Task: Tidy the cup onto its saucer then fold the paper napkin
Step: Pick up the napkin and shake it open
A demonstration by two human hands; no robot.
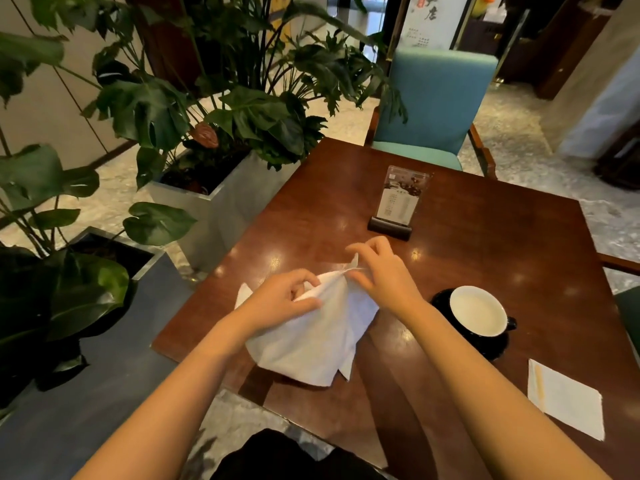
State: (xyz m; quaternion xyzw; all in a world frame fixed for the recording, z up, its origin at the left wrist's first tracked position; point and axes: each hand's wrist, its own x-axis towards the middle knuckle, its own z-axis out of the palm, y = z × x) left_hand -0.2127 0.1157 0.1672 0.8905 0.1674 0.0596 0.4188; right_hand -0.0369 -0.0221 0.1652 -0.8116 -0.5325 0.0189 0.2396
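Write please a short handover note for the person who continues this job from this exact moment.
Left hand: pinching the white paper napkin at its upper left edge, lifted off the brown wooden table.
Right hand: pinching the napkin's top corner.
The black cup with white inside stands on its black saucer, to the right of the hands. That step looks done.
A second, flat white napkin lies near the right table edge, untouched.
Left: fold the held napkin, which hangs loose and unfolded, then lay it down.

Dark wood table (485, 237), teal chair (436, 98) behind, leafy plants (207, 109) left, pale marble floor (512, 133)
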